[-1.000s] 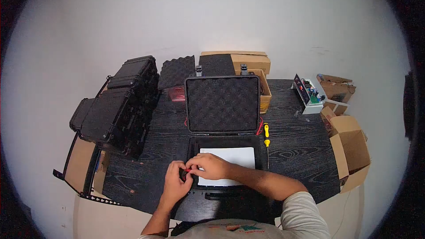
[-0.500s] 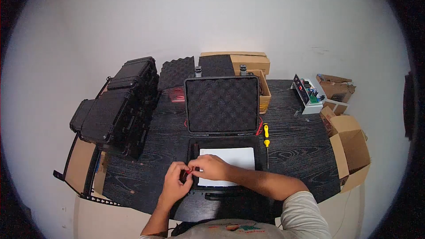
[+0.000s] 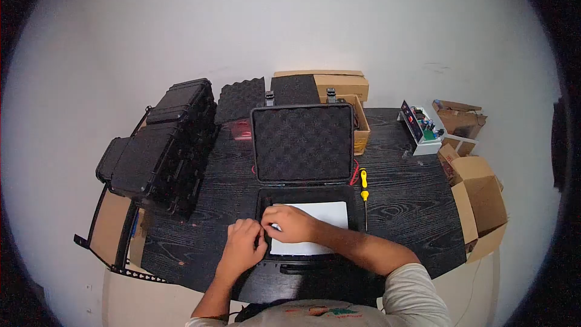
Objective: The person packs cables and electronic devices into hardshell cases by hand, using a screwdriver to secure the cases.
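Head view: both hands are moving up compared with a second ago and are now meeting at the left inner edge of the open case, 6 o'clock on the table. Left hand is curling, right hand is pressing fingertips down beside it. The red-tipped bit is no longer showing; pinched or seated, can't tell. White sheet is lying in the base. Screwdriver at 2 o'clock of the hands, stacked cases at 10, cardboard boxes at 3. Plain white wall behind.

Left hand curled, right hand touching it, forearms converging

Raised lid behind; screwdriver right.
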`<state>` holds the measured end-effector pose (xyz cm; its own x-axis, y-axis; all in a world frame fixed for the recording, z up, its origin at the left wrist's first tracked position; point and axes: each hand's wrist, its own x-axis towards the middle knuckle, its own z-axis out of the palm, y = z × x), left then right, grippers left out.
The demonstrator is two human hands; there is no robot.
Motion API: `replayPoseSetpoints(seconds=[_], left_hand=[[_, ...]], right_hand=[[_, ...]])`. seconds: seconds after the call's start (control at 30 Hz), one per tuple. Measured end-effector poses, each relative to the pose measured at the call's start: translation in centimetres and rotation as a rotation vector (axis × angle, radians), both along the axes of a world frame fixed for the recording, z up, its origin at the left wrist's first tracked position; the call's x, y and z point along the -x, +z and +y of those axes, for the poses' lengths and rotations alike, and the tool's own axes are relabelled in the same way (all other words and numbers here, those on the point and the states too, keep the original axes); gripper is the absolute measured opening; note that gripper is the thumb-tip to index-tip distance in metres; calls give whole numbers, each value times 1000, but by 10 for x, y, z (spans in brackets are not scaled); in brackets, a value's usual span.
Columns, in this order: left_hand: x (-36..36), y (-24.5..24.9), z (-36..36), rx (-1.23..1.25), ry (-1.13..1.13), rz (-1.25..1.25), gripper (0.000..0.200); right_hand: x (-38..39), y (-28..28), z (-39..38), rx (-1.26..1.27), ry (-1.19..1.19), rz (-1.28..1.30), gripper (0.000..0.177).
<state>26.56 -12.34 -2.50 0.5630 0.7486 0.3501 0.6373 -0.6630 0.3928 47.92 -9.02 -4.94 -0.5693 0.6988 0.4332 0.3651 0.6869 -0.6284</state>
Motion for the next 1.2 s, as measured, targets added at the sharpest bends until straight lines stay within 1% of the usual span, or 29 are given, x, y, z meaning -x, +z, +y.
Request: replayPoseSetpoints(seconds=[0.1,0.2,0.3,0.4,0.5,0.6,0.7,0.8,0.9,1.0,1.1,1.2], left_hand=[[-3,8,-4,-17,24,173,23],[-6,7,-4,-30,-19,222,28],[-7,-4,-2,-71,-16,279,34],[-8,-8,-4,-49,-46,233,39],[-10,-7,-6,-22,-44,222,40],[-12,-8,-4,-51,-48,209,39],[-13,4,-5,-38,13,171,30],[-6,15,-5,125,51,285,37],[-6,2,0,87,23,242,38],[-8,3,1,2,-22,333,38],[-8,2,1,36,-6,349,44],[-9,-7,0,8,-38,193,57]], right_hand=[[-1,8,-3,-3,-32,-31,12],[-2,4,-1,-19,-50,-33,14],[-3,4,-1,4,-75,-36,15],[-4,8,-2,24,-83,-20,17],[-5,11,-2,27,-87,-31,17],[-7,13,-2,30,-107,-26,15],[-8,18,-5,50,-116,6,14],[-8,15,-3,23,-96,10,12],[-7,13,-1,-9,-65,10,11],[-9,11,0,-8,-67,-23,10],[-9,13,-2,-18,-81,20,11],[-10,23,-4,61,-88,54,11]])
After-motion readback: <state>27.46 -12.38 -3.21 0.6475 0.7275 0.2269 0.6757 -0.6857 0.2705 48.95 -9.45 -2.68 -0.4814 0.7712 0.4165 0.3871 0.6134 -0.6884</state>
